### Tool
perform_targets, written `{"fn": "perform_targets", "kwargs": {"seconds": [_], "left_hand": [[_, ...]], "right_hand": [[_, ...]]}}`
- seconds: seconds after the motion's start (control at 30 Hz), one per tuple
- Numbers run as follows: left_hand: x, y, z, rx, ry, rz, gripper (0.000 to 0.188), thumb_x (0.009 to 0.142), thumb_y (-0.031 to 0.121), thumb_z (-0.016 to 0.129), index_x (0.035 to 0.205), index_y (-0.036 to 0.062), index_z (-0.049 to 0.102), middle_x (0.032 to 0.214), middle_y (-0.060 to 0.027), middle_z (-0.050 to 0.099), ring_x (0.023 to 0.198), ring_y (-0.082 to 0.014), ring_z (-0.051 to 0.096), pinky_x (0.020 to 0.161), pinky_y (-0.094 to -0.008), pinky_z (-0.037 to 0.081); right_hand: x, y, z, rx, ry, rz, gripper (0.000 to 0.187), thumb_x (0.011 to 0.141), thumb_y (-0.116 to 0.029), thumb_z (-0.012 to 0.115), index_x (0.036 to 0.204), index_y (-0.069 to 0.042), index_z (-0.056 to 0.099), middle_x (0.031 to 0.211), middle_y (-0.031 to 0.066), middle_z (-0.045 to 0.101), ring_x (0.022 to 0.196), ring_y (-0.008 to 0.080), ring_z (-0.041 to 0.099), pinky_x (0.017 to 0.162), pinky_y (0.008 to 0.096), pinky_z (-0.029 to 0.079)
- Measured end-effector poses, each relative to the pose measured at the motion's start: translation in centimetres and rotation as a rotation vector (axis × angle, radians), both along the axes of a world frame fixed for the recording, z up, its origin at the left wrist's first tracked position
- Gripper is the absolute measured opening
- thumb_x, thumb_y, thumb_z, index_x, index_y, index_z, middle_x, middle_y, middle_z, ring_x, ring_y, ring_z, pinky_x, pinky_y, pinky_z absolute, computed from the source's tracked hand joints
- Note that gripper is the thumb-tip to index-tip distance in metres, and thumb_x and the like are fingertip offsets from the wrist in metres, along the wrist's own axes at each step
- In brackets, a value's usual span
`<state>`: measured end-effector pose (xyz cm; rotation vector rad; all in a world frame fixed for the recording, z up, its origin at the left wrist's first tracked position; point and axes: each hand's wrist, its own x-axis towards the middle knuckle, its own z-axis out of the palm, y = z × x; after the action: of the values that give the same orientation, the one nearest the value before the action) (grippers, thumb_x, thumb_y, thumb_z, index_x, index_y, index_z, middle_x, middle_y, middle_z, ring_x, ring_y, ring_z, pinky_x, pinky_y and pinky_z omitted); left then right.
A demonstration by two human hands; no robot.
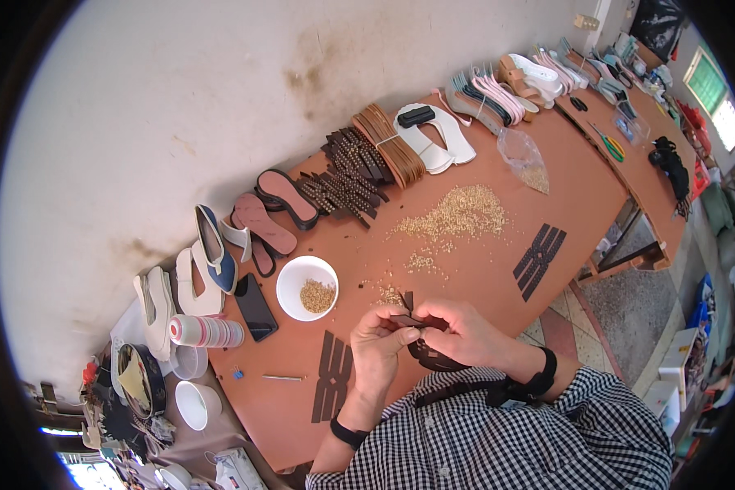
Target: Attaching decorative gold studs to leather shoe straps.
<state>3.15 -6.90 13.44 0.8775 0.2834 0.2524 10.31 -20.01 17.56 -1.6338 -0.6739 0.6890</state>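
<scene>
Both hands are close together at the near edge of the table, pinching one dark brown slit strap piece (435,357). My left hand (374,347) grips its left side between thumb and fingers. My right hand (472,333) pinches it from the right, its thumb and fingertips meeting the left ones. Part of the piece sticks up past the fingers and part hangs toward my shirt. Any tiny item between the fingertips is hidden. Beyond the hands lies a loose spread of small gold-coloured studs (469,211). More studs sit in a white bowl (282,286).
Flat brown slit pieces lie left (328,377) and right (539,261) of my hands. Studded brown straps (347,184), shoe soles (265,224), a bag of studs (531,163) line the wall side. A phone (256,309), stacked cups (208,331) and pen-like tool (284,378) are left.
</scene>
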Motion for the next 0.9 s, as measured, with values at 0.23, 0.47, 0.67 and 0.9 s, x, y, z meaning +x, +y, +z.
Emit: {"fn": "perform_targets", "kwargs": {"seconds": [0.23, 0.47, 0.67, 0.9], "left_hand": [[0.1, 0.2, -0.9, 0.079, -0.012, 0.013, 0.019, 0.066, -0.013, 0.060, 0.079, -0.0002, 0.055, 0.081, -0.0075, 0.057, 0.074, -0.0142, 0.055, 0.071, -0.0245, 0.046], [-0.2, 0.4, -0.7, 0.054, -0.033, -0.028, 0.019, 0.065, -0.014, 0.060, 0.076, 0.0005, 0.055, 0.079, -0.0077, 0.057, 0.073, -0.0135, 0.054, 0.071, -0.0243, 0.046], [-0.4, 0.3, -0.8, 0.041, -0.040, -0.063, 0.021, 0.063, -0.012, 0.064, 0.078, 0.0002, 0.055, 0.077, -0.0091, 0.059, 0.069, -0.0148, 0.056, 0.069, -0.0257, 0.047], [-0.4, 0.3, -1.9, -0.051, -0.006, -0.108, 0.024, 0.062, -0.011, 0.065, 0.080, 0.0001, 0.055, 0.076, -0.0102, 0.060, 0.068, -0.0171, 0.057, 0.066, -0.0274, 0.049]], "right_hand": [[-0.3, 0.1, -0.8, 0.041, 0.228, -0.090, 0.012, 0.080, -0.006, 0.052, 0.089, 0.002, 0.055, 0.070, 0.0011, 0.056, 0.062, 0.0055, 0.051, 0.056, 0.0197, 0.042], [0.2, -0.2, -1.4, 0.044, 0.351, -0.058, 0.011, 0.079, -0.005, 0.056, 0.087, 0.002, 0.057, 0.072, 0.0006, 0.057, 0.064, 0.0041, 0.051, 0.056, 0.0178, 0.042], [0.1, -0.7, -1.3, 0.076, 0.455, -0.010, 0.010, 0.078, -0.005, 0.055, 0.085, 0.001, 0.058, 0.072, 0.0009, 0.057, 0.065, 0.0048, 0.051, 0.058, 0.0185, 0.042], [-0.3, -1.2, -0.7, -0.053, 0.152, 0.055, 0.009, 0.079, -0.003, 0.053, 0.086, 0.001, 0.057, 0.074, 0.0015, 0.058, 0.066, 0.0055, 0.051, 0.058, 0.0200, 0.042]]}}
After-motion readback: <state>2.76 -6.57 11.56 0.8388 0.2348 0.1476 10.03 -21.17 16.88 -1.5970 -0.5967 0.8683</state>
